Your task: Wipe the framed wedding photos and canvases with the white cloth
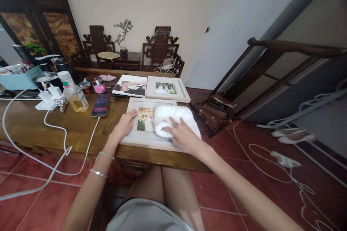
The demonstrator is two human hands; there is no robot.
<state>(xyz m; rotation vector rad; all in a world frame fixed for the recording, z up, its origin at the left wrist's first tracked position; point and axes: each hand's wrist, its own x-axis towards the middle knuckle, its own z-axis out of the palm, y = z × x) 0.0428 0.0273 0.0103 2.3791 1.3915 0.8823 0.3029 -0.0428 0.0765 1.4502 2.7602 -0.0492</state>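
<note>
A light wooden picture frame point(130, 115) with a small photo in a wide pale mat lies flat near the table's front edge. My left hand point(125, 125) holds its left side, fingers over the rim. On the right part of the frame lies a fluffy white cloth point(180, 115), covering some of the photo and mat. My right hand point(184, 135) presses on this cloth, its fingers sunk partly into the pile. Directly behind are a second picture frame point(177, 96) and a photo album or print stack point(130, 86).
On the wooden table point(81, 130) to the left are a phone point(100, 105) on a white cable, a bottle point(74, 95) of yellow liquid, a pink cup point(99, 86) and a power strip point(45, 104). A wooden chair point(230, 94) holding a brown bag point(215, 110) stands right.
</note>
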